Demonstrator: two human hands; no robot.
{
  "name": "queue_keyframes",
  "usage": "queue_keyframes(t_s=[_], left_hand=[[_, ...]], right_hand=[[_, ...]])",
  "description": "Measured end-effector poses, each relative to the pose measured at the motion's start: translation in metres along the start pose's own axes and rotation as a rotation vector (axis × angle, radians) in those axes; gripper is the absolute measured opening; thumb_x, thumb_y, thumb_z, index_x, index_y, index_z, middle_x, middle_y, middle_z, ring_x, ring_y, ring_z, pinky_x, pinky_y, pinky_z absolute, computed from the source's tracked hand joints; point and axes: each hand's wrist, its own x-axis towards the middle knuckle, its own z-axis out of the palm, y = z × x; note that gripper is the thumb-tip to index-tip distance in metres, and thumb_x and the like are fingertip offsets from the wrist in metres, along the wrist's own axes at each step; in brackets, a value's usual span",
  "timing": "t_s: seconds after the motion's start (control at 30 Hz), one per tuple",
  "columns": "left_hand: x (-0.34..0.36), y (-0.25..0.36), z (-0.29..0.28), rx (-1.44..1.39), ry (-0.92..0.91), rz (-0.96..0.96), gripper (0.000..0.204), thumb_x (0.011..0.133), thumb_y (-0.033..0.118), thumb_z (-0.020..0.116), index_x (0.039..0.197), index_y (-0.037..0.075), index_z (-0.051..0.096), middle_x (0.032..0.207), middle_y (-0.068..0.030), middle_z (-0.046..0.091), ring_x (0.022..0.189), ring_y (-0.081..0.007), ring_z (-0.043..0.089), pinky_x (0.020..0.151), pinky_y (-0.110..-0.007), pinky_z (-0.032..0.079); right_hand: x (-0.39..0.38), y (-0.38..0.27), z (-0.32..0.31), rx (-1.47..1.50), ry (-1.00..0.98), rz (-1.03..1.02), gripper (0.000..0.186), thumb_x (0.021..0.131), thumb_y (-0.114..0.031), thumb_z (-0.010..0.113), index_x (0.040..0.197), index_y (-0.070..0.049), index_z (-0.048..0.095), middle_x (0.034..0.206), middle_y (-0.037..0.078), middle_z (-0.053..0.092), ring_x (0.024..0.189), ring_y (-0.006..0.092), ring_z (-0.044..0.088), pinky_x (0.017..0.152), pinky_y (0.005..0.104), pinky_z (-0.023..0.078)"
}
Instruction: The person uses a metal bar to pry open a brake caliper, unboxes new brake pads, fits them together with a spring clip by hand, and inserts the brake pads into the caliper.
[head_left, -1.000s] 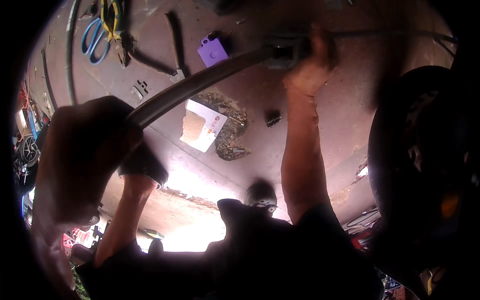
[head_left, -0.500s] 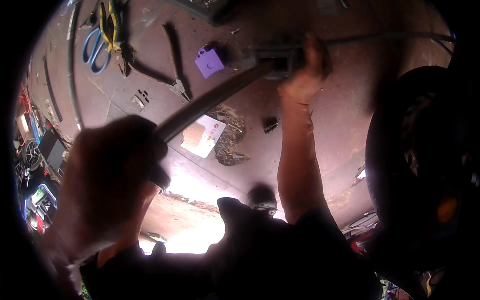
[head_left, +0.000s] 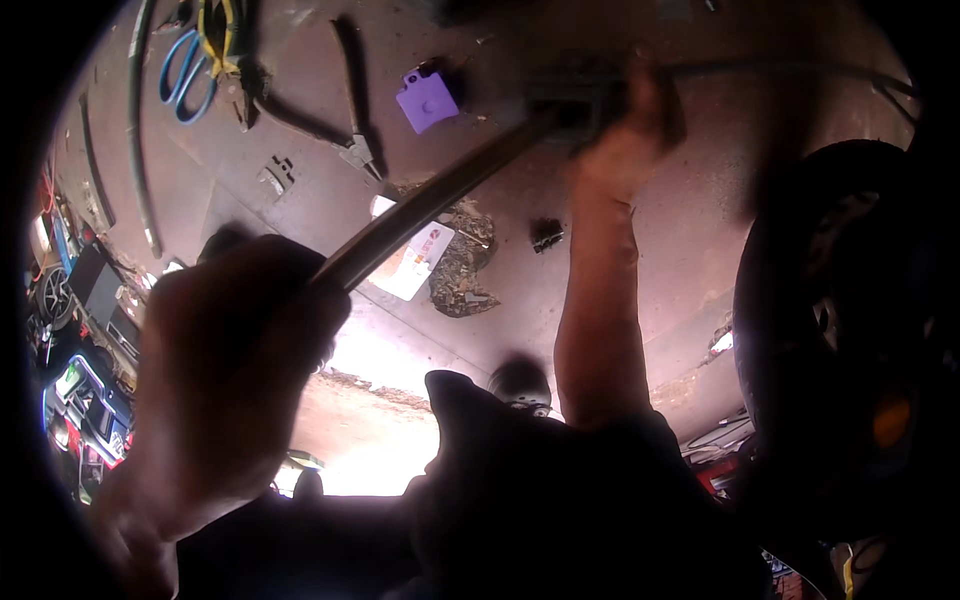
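My left hand point(head_left: 235, 365), large and dark in the near left, is closed round a long brownish bar point(head_left: 430, 205). The bar slants up to the right, and its far end reaches the opening of a dark, block-like metal part point(head_left: 590, 112). My right hand point(head_left: 635, 135) is up against the right side of that part, its fingers closed and slightly blurred. A dark hose point(head_left: 780, 68) runs rightward from beside the part. Shadow hides how far the bar goes into the opening. Below the bar lies a white card point(head_left: 425, 262) next to a dirt patch point(head_left: 467, 275).
Far left on the reddish floor are blue-handled scissors point(head_left: 182, 85), yellow-handled pliers point(head_left: 215, 45) and open long-handled pliers point(head_left: 352, 110). A purple plate point(head_left: 427, 103) and small metal clips point(head_left: 277, 175) lie nearby. A dark wheel point(head_left: 830, 290) stands at right.
My left hand has turned and shifted slightly, still round the bar. The bar, the metal part and my right hand appear a little farther right. Floor items appear slightly higher in the picture.
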Motion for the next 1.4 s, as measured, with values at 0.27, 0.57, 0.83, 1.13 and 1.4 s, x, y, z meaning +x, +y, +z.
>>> queue_keyframes(t_s=[0.27,0.57,0.83,1.13,1.4], left_hand=[[-0.001,-0.019,0.016,0.033,0.050,0.215,0.011,0.087,-0.001,0.059,0.076,-0.003,0.059,0.065,-0.0094,0.056,0.053,-0.0155,0.052,0.047,-0.030,0.040],[-0.008,-0.018,0.022,-0.221,0.087,0.008,0.013,0.089,0.000,0.057,0.077,-0.004,0.059,0.065,-0.0077,0.056,0.053,-0.0118,0.053,0.047,-0.028,0.039],[-0.005,-0.026,0.030,0.030,0.098,0.288,0.011,0.089,-0.004,0.055,0.078,-0.005,0.058,0.067,-0.0101,0.054,0.053,-0.0172,0.052,0.047,-0.030,0.041],[-0.007,-0.025,0.035,-0.126,0.125,0.205,0.012,0.089,-0.003,0.056,0.078,-0.006,0.058,0.067,-0.0104,0.055,0.054,-0.0149,0.053,0.046,-0.030,0.039],[-0.002,-0.039,0.040,-0.182,0.113,0.161,0.013,0.089,-0.002,0.056,0.077,-0.006,0.059,0.066,-0.0101,0.055,0.053,-0.0149,0.052,0.046,-0.030,0.039]], right_hand=[[0.004,0.023,-0.008,-0.414,-0.008,-0.399,0.021,0.086,-0.004,0.060,0.105,-0.003,0.067,0.094,0.014,0.069,0.083,0.0286,0.068,0.074,0.0358,0.056],[0.006,-0.035,0.001,0.579,0.042,0.523,0.030,0.089,-0.025,0.059,0.080,0.003,0.064,0.070,0.010,0.064,0.061,0.0189,0.060,0.058,0.0315,0.049],[0.010,-0.036,-0.004,0.415,0.023,0.487,0.035,0.090,-0.029,0.058,0.077,0.003,0.064,0.070,0.010,0.064,0.063,0.0188,0.060,0.057,0.0318,0.048],[0.008,-0.032,0.001,0.441,0.074,0.501,0.035,0.091,-0.029,0.055,0.076,0.002,0.063,0.069,0.009,0.064,0.061,0.0180,0.059,0.057,0.0311,0.048],[0.008,-0.035,-0.002,0.438,0.038,0.553,0.035,0.092,-0.028,0.055,0.080,0.004,0.064,0.071,0.011,0.065,0.063,0.0188,0.062,0.059,0.0312,0.050]])
